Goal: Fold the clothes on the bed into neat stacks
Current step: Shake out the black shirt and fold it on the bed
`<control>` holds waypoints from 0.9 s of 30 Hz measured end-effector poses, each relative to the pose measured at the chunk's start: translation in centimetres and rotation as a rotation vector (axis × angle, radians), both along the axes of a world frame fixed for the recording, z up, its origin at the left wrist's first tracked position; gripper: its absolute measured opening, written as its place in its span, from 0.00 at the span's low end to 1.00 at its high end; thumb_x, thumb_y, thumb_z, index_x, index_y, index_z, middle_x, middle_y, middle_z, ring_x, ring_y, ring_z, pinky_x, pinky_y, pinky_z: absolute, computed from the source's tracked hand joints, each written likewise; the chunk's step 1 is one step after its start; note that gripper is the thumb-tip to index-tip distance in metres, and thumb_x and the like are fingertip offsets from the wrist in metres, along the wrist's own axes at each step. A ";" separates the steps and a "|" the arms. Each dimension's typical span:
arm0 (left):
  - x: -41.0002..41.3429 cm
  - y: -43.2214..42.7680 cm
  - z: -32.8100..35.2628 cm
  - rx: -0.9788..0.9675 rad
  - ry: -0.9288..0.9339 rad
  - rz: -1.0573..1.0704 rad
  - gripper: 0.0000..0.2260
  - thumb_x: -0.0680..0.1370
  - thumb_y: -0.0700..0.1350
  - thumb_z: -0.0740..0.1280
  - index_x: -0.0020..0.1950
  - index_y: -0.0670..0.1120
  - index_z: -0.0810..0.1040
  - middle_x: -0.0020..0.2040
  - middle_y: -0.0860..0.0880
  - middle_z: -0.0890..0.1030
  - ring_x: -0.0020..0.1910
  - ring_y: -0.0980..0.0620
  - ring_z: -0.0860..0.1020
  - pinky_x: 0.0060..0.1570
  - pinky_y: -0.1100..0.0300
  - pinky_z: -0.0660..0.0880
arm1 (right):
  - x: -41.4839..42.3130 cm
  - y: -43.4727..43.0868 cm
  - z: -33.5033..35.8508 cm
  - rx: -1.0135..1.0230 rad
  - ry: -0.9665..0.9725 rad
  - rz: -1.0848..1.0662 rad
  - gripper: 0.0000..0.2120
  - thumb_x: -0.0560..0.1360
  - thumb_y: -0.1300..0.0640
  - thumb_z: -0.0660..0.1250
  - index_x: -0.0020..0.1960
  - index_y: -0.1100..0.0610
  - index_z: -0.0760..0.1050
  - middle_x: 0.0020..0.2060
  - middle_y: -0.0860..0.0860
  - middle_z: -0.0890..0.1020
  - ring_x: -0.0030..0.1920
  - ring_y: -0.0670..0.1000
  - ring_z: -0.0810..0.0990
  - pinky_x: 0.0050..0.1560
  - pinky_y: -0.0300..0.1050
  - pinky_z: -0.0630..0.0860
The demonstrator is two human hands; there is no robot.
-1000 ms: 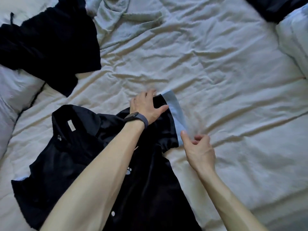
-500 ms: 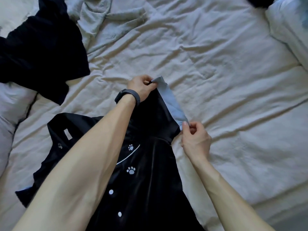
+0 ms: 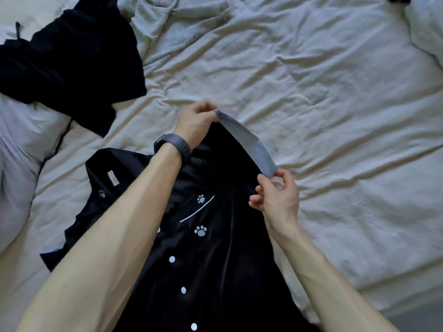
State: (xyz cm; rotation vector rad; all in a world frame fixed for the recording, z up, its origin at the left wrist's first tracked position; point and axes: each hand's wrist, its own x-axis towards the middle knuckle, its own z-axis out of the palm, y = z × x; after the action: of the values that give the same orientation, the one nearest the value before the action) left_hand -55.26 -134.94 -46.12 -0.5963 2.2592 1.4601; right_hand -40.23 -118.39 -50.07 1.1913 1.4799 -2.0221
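Head view: the black shirt (image 3: 215, 259) lies spread on the bed (image 3: 335, 116), its pale blue cuff (image 3: 249, 142) held up taut above it. The left hand (image 3: 196, 123) pinches the cuff's far end and the right hand (image 3: 275, 197) its near end. A dark garment (image 3: 67, 61) lies beyond the shirt's left side.

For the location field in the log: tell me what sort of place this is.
Most likely a bedroom: a creased pale sheet spread wide, a pillow at the far corner, and a dark shirt laid out on the sheet for folding.
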 end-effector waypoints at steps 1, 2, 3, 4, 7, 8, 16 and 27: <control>1.8 -1.4 1.3 0.036 0.025 0.043 0.07 0.71 0.38 0.69 0.38 0.50 0.78 0.35 0.54 0.80 0.37 0.57 0.76 0.39 0.66 0.70 | 1.1 -1.1 0.8 0.049 0.073 0.027 0.10 0.77 0.56 0.71 0.50 0.41 0.75 0.38 0.47 0.82 0.26 0.51 0.81 0.32 0.45 0.81; 3.9 -3.0 2.5 0.049 0.034 0.079 0.10 0.73 0.36 0.68 0.37 0.50 0.78 0.36 0.58 0.81 0.38 0.61 0.77 0.39 0.69 0.70 | 2.4 -2.3 1.5 0.130 0.157 0.088 0.13 0.77 0.55 0.71 0.48 0.37 0.74 0.41 0.44 0.83 0.27 0.51 0.83 0.32 0.43 0.81; 6.3 -4.8 3.4 0.045 0.034 0.117 0.13 0.75 0.34 0.66 0.36 0.51 0.79 0.38 0.61 0.82 0.41 0.64 0.78 0.41 0.69 0.70 | 3.9 -3.3 2.1 0.221 0.249 0.174 0.14 0.78 0.55 0.71 0.48 0.34 0.73 0.43 0.41 0.83 0.26 0.49 0.83 0.32 0.39 0.80; 9.1 -6.7 4.1 0.024 0.016 0.162 0.17 0.75 0.32 0.64 0.35 0.52 0.81 0.42 0.62 0.83 0.45 0.64 0.78 0.44 0.67 0.70 | 5.6 -4.2 2.3 0.308 0.340 0.280 0.15 0.78 0.56 0.70 0.49 0.34 0.73 0.43 0.40 0.82 0.26 0.46 0.82 0.32 0.36 0.78; 17.5 -12.1 4.2 -0.163 -0.165 0.242 0.22 0.75 0.28 0.61 0.32 0.52 0.81 0.49 0.58 0.82 0.51 0.52 0.79 0.47 0.62 0.71 | 10.7 -6.2 2.1 0.395 0.420 0.749 0.12 0.78 0.54 0.67 0.57 0.38 0.73 0.46 0.39 0.80 0.34 0.41 0.79 0.41 0.41 0.78; 19.8 -13.6 3.9 -0.261 -0.259 0.199 0.21 0.74 0.28 0.61 0.35 0.52 0.82 0.49 0.56 0.81 0.52 0.48 0.79 0.46 0.63 0.72 | 12.1 -6.4 2.0 0.395 0.374 0.916 0.14 0.78 0.52 0.66 0.61 0.38 0.71 0.48 0.38 0.79 0.38 0.38 0.77 0.46 0.42 0.77; 16.4 -15.2 -0.8 -0.465 -0.161 0.043 0.22 0.75 0.44 0.72 0.68 0.50 0.73 0.64 0.49 0.77 0.61 0.50 0.76 0.64 0.53 0.72 | 12.1 -7.6 1.0 0.056 -0.254 0.434 0.24 0.73 0.39 0.73 0.63 0.49 0.74 0.55 0.42 0.80 0.40 0.47 0.87 0.41 0.48 0.84; 8.8 -14.7 -4.2 -0.482 -0.425 -0.229 0.11 0.74 0.58 0.73 0.47 0.51 0.83 0.46 0.52 0.85 0.49 0.49 0.82 0.52 0.55 0.78 | 9.1 -10.4 0.5 -0.406 -0.708 -0.228 0.17 0.71 0.57 0.80 0.55 0.61 0.79 0.43 0.52 0.78 0.24 0.45 0.76 0.25 0.38 0.75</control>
State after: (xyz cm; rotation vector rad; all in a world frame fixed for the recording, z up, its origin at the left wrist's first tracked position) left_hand -46.43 -149.66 -50.31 -0.6804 2.2338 0.6043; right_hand -31.15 -128.80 -49.56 1.6914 0.5890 -1.6361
